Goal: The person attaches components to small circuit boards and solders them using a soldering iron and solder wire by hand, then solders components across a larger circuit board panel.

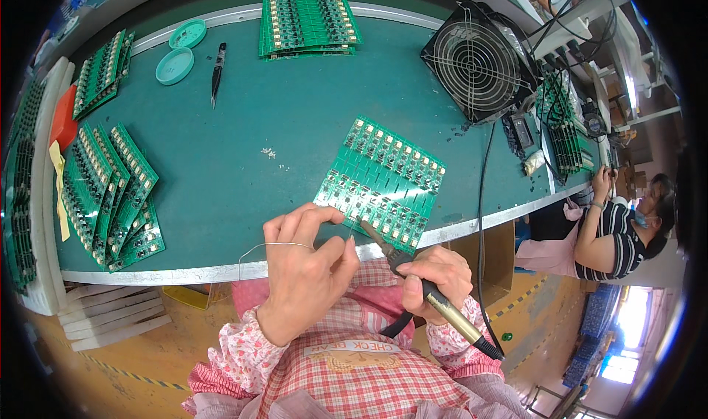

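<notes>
My right hand (440, 277) grips a soldering iron (451, 314) with a brass-coloured handle. Its tip rests at or just over the near edge of a green circuit board panel (398, 177), which lies tilted on the table. Thin solder wire (254, 249) runs through my left hand (306, 260), whose fingers are closed on it and curl beside the panel's near left corner. White and black components stand in rows across the panel. Whether the wire touches the iron's tip is too small to tell.
Fanned circuit boards (110, 190) lie at the left, and another stack (310, 22) sits at the back. Tweezers (217, 76) and a small turquoise dish (175, 67) lie back left. A black fan (476, 65) stands back right; its cable crosses the table edge. A person (612, 231) sits at right.
</notes>
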